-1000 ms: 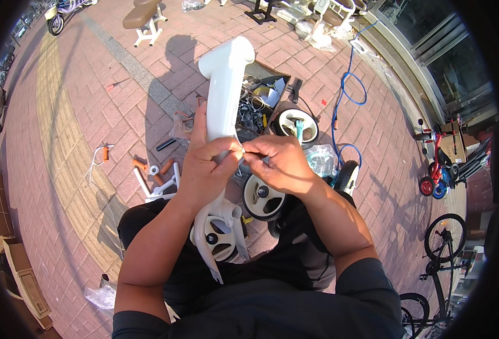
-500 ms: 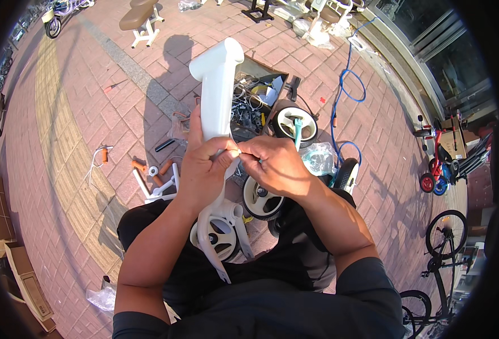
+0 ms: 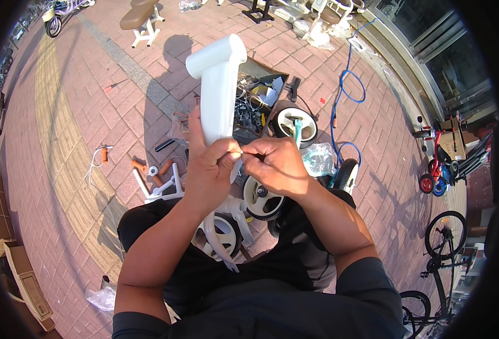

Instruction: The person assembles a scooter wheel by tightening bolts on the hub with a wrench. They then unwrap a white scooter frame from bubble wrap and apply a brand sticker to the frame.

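Note:
A white bicycle frame [image 3: 218, 104], likely a small child's bike, stands nearly upright over my lap with its wide tube on top. My left hand [image 3: 208, 169] is closed round the frame's middle, its thumb and forefinger pinched together on the near side. Fingertips of my right hand [image 3: 280, 163] are pinched against them, closed on something too small to make out. Curved forked tubes [image 3: 215, 240] at the frame's lower end hang between my knees, in front of a cream-spoked wheel [image 3: 227, 233]. Another small wheel [image 3: 259, 198] lies just below my right hand.
Beyond my hands sits an open box [image 3: 255, 93] of loose hardware, beside a black-tyred wheel [image 3: 295, 123]. Clear plastic wrap [image 3: 319, 160] lies to the right, near a blue hose [image 3: 334, 116]. White tubing [image 3: 173, 183] with orange grips lies left. A bicycle [image 3: 444, 265] stands far right.
The frame has tilted and turned slightly: its top tube has risen a little, and its forked lower end has shifted right. Both hands stay pinched together, with small finger movements.

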